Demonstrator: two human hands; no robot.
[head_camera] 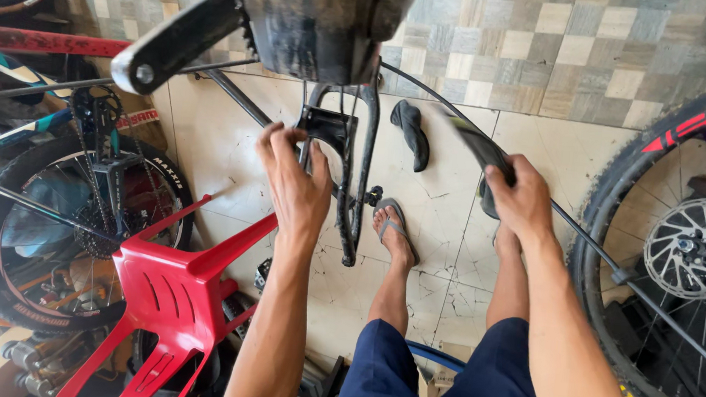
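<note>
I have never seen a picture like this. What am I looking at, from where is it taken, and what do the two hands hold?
A camera on a person's head looks down at their own arms and sandalled feet. The left hand touches a black part on a bicycle frame that stands upside down. The right hand has its grip on a black tool, blurred, so I cannot name it. On the tiled floor lies a black sandal. A red plastic chair lies tipped at the left, with bicycle wheels on both sides.

Black tool (481, 150) in right hand (525, 201) is motion-blurred, kind unclear; grip hides its lower end. Left hand (295, 181) covers part of black bracket (325, 128). Right foot hidden behind right hand. Front wheel (689, 253) cut by right edge, crank arm (181, 39) & motor housing (313, 16) by top.
</note>
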